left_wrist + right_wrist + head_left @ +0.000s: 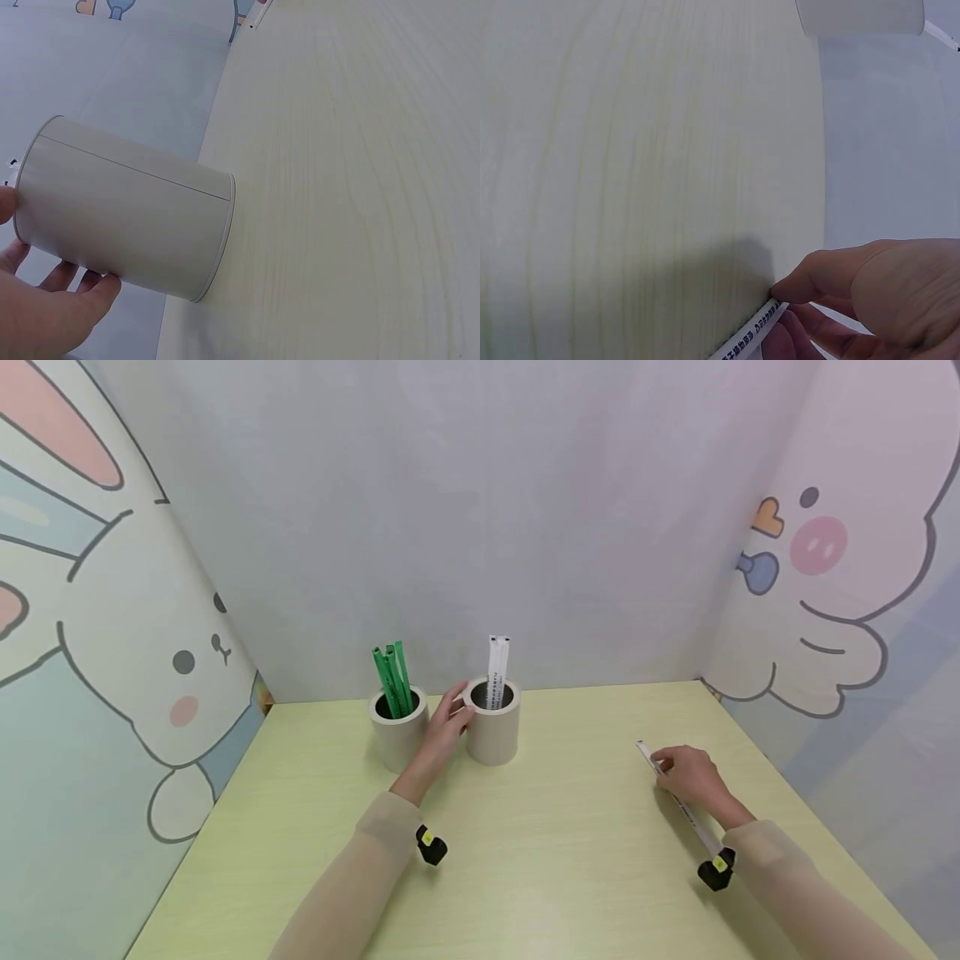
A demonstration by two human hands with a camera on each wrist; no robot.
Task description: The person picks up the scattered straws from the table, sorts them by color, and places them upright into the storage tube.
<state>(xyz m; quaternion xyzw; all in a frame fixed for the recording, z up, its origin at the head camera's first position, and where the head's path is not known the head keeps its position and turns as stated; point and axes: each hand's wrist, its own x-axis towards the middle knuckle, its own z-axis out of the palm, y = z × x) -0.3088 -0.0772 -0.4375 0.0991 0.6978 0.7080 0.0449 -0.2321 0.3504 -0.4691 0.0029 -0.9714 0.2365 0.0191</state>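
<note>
Two beige cylindrical cups stand side by side at the back of the table. The left cup point(400, 739) holds several slim green sticks point(393, 681); the right cup point(492, 735) holds a few white sticks with black print point(497, 672). My left hand point(442, 735) grips the right cup from its left side, thumb near the rim and fingers against the wall, as the left wrist view shows. Well to the right, my right hand point(693, 774) pinches another slim white printed stick point(746, 335) between thumb and fingers, low over the table. Its near end passes by the right wrist camera.
The light wooden table point(555, 860) reaches back to a pale grey curtain point(480, 527). Side panels carry a cartoon rabbit point(150, 610) on the left and a pink-cheeked cartoon figure point(832, 602) on the right. A black camera sits on each wrist.
</note>
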